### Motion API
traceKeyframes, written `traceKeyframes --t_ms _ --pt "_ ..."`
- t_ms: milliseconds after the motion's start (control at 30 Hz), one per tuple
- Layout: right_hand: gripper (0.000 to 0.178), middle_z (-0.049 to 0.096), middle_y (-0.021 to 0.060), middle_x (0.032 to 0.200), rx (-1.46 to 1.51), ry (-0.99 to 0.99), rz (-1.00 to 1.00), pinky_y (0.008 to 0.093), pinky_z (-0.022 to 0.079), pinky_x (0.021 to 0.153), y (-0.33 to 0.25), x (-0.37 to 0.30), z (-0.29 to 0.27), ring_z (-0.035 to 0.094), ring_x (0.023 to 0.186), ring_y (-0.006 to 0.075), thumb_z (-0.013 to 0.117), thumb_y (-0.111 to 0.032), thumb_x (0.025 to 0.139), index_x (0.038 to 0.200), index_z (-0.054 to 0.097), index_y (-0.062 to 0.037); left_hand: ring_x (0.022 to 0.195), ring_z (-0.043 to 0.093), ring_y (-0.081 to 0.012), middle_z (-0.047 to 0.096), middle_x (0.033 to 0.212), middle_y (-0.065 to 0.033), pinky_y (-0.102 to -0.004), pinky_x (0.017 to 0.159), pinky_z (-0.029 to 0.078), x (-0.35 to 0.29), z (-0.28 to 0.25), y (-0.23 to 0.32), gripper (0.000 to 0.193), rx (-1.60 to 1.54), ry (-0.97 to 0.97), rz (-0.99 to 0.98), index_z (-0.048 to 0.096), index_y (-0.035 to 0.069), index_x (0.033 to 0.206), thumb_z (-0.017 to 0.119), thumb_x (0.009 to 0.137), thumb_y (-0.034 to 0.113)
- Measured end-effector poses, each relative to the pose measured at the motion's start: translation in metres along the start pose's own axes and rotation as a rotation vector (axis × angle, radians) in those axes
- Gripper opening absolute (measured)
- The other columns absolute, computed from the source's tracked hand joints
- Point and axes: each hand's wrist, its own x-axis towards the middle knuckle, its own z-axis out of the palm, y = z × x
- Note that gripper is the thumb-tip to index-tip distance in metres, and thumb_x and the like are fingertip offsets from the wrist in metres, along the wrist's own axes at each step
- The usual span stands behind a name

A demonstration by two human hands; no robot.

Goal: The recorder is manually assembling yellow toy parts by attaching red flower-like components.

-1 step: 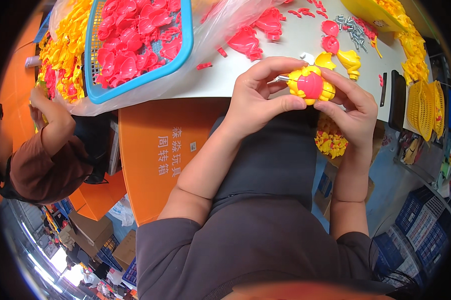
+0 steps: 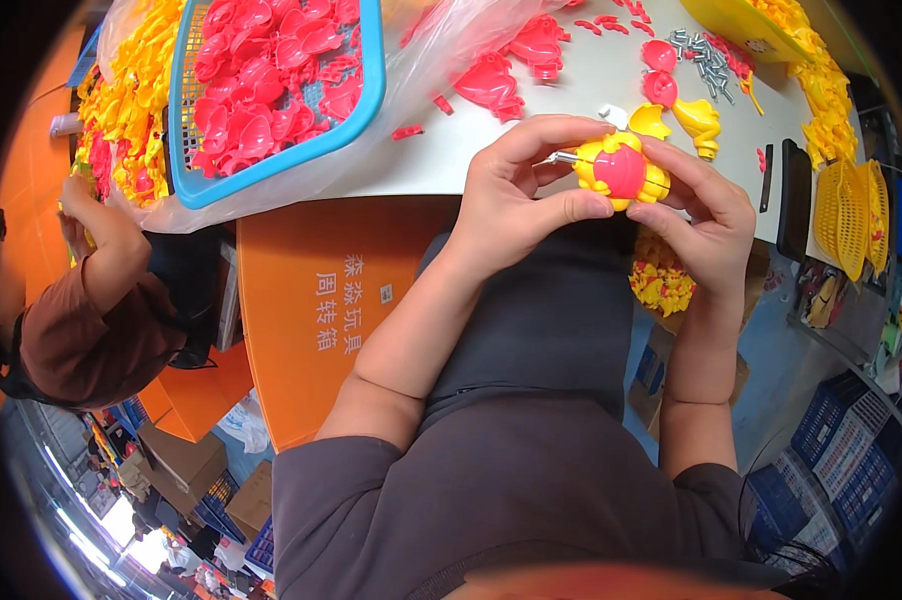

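Observation:
Between my two hands, above the table's near edge, is a small yellow and red plastic toy figure [image 2: 623, 172]. My left hand [image 2: 521, 185] pinches its left side with thumb and fingers, beside a thin metal pin [image 2: 563, 158] that sticks out from that end. On the other side my right hand [image 2: 706, 205] grips the figure with thumb and fingertips. Just beyond the hands lie a yellow curved shell part [image 2: 651, 122], a yellow body half [image 2: 701, 127] and red round parts [image 2: 660, 72]. The fingers hide part of the figure's ends.
A blue-rimmed basket [image 2: 271, 178] of red parts stands at the left on plastic film. Metal pins [image 2: 706, 65] and yellow parts [image 2: 826, 110] lie at the far right, near yellow baskets [image 2: 841, 220]. An orange box [image 2: 301, 290] is below the table; a co-worker [image 2: 91, 310] sits left.

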Motion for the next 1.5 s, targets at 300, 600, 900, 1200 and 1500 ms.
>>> traceKeyframes --t_ms 300,600,900,1200,1500 --pt "0.038 0.066 0.0181 0.111 0.104 0.152 0.104 0.0292 0.057 0.084 0.000 0.000 0.006 0.066 0.100 0.0205 0.074 0.005 0.077 0.114 0.061 0.0081 0.111 0.059 -0.0230 0.056 0.124 -0.0178 -0.0330 0.092 0.054 0.000 0.008 0.002 0.050 0.000 0.049 -0.018 0.052 -0.003 0.124 0.072 0.079 -0.005" --pt "0.027 0.067 0.0153 0.102 0.337 0.204 0.311 0.0276 0.055 0.084 0.021 -0.005 0.006 0.066 0.093 0.0167 0.068 0.001 0.086 0.110 0.060 0.0086 0.112 0.056 -0.0207 0.053 0.117 -0.0108 -0.0302 0.088 0.054 0.002 0.005 -0.001 0.050 0.176 0.015 -0.010 0.046 -0.001 0.130 0.068 0.085 0.001" --pt "0.021 0.064 0.0115 0.105 0.398 0.104 0.305 0.0294 0.054 0.087 0.037 -0.003 0.020 0.064 0.097 0.0158 0.064 0.000 0.089 0.108 0.057 0.0046 0.112 0.057 -0.0181 0.052 0.128 -0.0092 -0.0324 0.093 0.049 0.016 -0.010 -0.011 0.057 0.550 -0.115 -0.105 0.047 0.001 0.132 0.075 0.083 0.010" --pt "0.019 0.066 0.0122 0.102 0.479 0.206 0.375 0.0303 0.055 0.086 0.036 -0.004 0.034 0.066 0.092 0.0179 0.062 -0.009 0.094 0.105 0.059 0.0058 0.106 0.062 -0.0202 0.058 0.115 -0.0152 -0.0294 0.090 0.053 0.011 0.014 -0.022 0.057 -0.009 0.290 -0.050 0.040 -0.003 0.131 0.072 0.084 0.005" --pt "0.034 0.061 0.0173 0.121 0.032 0.115 0.110 0.0305 0.055 0.085 0.016 0.002 0.013 0.065 0.099 0.0195 0.066 0.005 0.082 0.116 0.062 0.0000 0.097 0.066 -0.0214 0.057 0.119 -0.0224 -0.0298 0.080 0.057 0.014 -0.001 0.001 0.056 -0.061 0.122 -0.416 0.037 -0.012 0.130 0.067 0.089 0.010"
